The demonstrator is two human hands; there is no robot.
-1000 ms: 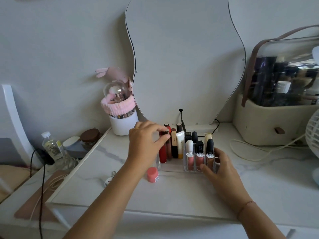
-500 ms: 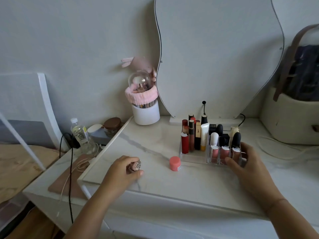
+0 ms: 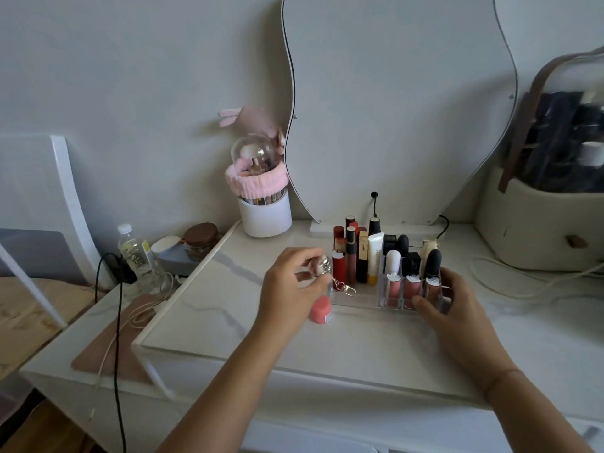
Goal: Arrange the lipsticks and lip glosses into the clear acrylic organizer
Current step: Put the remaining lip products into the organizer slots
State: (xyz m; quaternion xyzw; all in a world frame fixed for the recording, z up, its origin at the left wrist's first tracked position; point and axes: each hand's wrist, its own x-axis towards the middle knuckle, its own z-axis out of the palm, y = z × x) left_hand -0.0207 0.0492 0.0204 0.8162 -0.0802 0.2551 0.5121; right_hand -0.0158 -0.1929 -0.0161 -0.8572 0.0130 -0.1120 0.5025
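Observation:
The clear acrylic organizer [image 3: 359, 297] stands on the white marble tabletop, filled with several upright lipsticks and lip glosses [image 3: 356, 256]. My left hand [image 3: 291, 289] holds a small pale lip gloss with a silver cap and a dangling key-ring clip [image 3: 322, 268] just left of the organizer's front left corner. Below that hand a short pink lip product [image 3: 321, 310] stands on the table. My right hand [image 3: 447, 305] rests against the organizer's front right corner, fingers on its wall.
A wavy mirror [image 3: 392, 109] leans at the back. A white brush cup with a pink band [image 3: 264, 204] stands back left, a beige cosmetics case [image 3: 539, 223] at right with white cables [image 3: 523, 276]. A water bottle [image 3: 135, 256] and jars sit on the lower shelf at left.
My left hand left the red lipstick in the organizer, went to the table's left front, picked up the key-ring lip gloss and carried it back up beside the organizer. My right hand stayed.

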